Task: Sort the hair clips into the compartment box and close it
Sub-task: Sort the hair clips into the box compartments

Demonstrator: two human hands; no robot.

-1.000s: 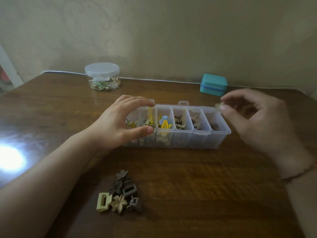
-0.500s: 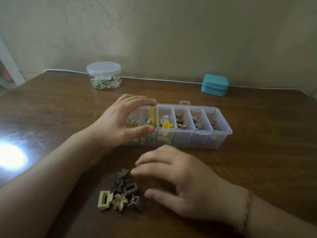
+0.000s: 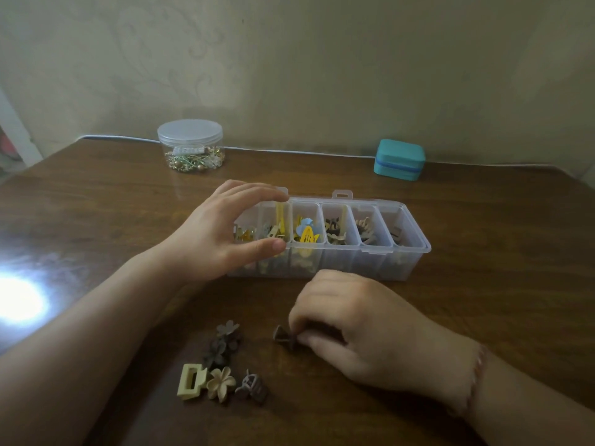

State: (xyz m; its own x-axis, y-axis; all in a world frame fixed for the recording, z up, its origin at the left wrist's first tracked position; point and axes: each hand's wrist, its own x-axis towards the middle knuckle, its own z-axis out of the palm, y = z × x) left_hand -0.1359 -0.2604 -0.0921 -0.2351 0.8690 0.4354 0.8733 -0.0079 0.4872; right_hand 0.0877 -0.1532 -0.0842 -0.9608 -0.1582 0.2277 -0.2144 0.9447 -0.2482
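Observation:
A clear compartment box (image 3: 413, 259) lies open in the middle of the table, with hair clips in several compartments. My left hand (image 3: 219, 235) grips the box's left end, fingers over the far rim and thumb on the near rim. In front of the box, my right hand (image 3: 351, 329) pinches a small dark brown claw clip (image 3: 280, 335) just above the wood. To its left lies a small pile of clips: a cream rectangular clip (image 3: 190, 381), a beige flower clip (image 3: 221, 384), brown flower clips (image 3: 225, 341) and a grey-brown claw clip (image 3: 251, 386).
A round clear jar (image 3: 190, 144) with a lid and trinkets inside stands at the back left. A teal case (image 3: 399, 160) sits at the back right by the wall. A bright light glare (image 3: 16, 299) lies on the wooden table (image 3: 483, 252) at the left.
My right hand came from above the box's right end down to the pile and pulled a dark brown claw clip out to the right. My left hand stayed on the box.

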